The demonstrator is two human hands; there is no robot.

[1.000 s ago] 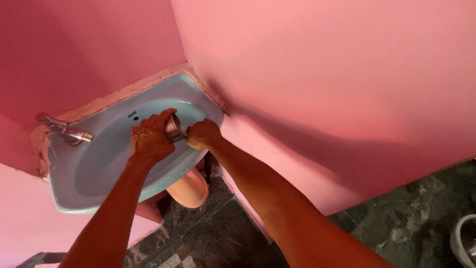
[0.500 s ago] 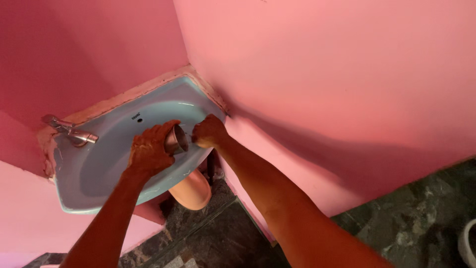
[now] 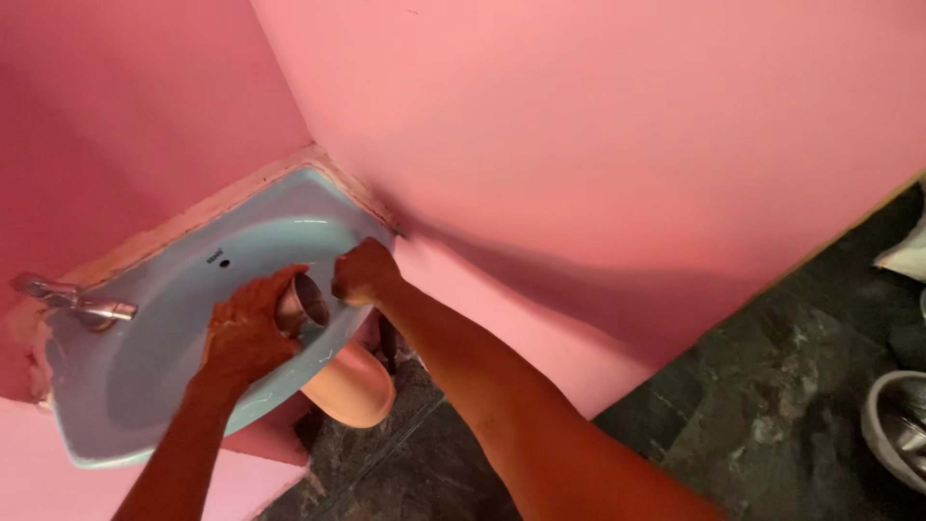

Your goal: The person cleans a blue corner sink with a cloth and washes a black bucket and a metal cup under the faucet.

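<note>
Pink walls (image 3: 598, 145) fill most of the frame, meeting in a corner at upper left. A dark stone floor (image 3: 772, 386) runs along the lower right. At left sits a pale blue sink (image 3: 164, 338), set into that corner, its basin showing nothing inside but my hands and what they hold; a small overflow hole shows near its back rim. Below the sink, at lower centre, a peach pedestal (image 3: 352, 386) curves down to the floor. A metal tap (image 3: 82, 307) sticks out at the sink's far left edge. At the right edge, part of a pale round vessel (image 3: 897, 425) stands on the floor; I cannot tell what is in it.

My left hand (image 3: 246, 333) is wrapped around a steel cup (image 3: 301, 301), over the basin's right side, left of centre in the frame, tipped with its mouth toward my right hand (image 3: 365, 273). I cannot tell if anything is in the cup. My right hand is clenched just beside its rim; whether it holds anything I cannot tell.
</note>
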